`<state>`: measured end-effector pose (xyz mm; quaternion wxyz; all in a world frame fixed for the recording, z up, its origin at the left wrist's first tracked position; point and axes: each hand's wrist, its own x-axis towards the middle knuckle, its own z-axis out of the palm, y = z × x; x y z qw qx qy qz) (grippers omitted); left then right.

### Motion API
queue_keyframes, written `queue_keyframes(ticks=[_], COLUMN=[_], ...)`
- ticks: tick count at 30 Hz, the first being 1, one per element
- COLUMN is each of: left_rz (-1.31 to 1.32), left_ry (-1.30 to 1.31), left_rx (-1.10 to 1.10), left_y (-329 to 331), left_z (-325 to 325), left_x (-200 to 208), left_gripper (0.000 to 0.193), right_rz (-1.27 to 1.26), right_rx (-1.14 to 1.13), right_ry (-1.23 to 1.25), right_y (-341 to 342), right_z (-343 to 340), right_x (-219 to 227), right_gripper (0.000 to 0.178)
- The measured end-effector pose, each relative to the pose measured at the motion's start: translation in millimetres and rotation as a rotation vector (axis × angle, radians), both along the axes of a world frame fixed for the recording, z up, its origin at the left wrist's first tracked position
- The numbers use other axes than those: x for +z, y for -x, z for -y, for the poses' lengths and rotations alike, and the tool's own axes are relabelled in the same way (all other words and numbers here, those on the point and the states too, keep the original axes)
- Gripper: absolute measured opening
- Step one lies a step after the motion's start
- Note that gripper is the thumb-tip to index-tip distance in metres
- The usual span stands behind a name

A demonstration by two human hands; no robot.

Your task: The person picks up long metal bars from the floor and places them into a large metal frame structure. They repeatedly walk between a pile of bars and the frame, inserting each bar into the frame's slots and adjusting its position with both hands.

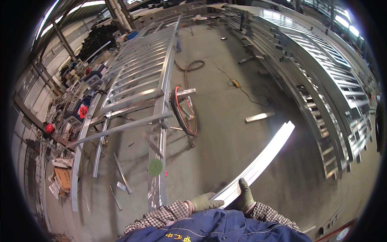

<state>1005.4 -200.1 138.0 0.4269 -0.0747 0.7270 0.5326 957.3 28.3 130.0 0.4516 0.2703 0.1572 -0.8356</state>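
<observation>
over the workshop floor (219, 141), a ladder-like metal frame (133, 100) and a long bright metal profile (262, 160)
from here i see the frame toward the floor's left side, the profile held above it, slanting away rightward from a blue jacket (217, 228); the gloved right hand (245, 197) grips its right edge, underside fingers hidden, the gloved left hand (203, 202) holds its near end, fingers laid across; beyond its far end lies a short metal bar (260, 117).

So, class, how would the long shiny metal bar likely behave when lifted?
Probably stiff: the metal bar shows lengthwise edges. Perhaps slippery: its surface looks smooth. Likely to tip forward: much reaches beyond the right hand.
</observation>
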Motion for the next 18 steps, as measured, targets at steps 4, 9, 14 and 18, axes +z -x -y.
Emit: queue_keyframes(ticks=[4, 9, 14, 18], left_rz=[0.026, 0.048, 0.031, 0.042], left_ry=[0.041, -0.048, 0.059, 0.056], left_rx=[0.086, 0.081, 0.028, 0.028], left_y=[103.6, 271.2, 427.8, 546.0], left_z=[17.2, 50.9, 85.9, 108.2], left_x=[-15.4, 5.7, 50.8, 35.2], left_gripper=[0.084, 0.082, 0.083, 0.086], right_rz=[0.009, -0.192, -0.084, -0.143], right_rx=[0.093, 0.14, 0.081, 0.024], right_ry=[-0.064, 0.016, 0.029, -0.093], right_y=[119.0, 274.5, 426.6, 542.9], right_z=[29.0, 60.8, 96.6, 118.8], right_x=[-11.2, 10.1, 21.5, 1.7], right_gripper=[0.089, 0.089, 0.091, 0.09])
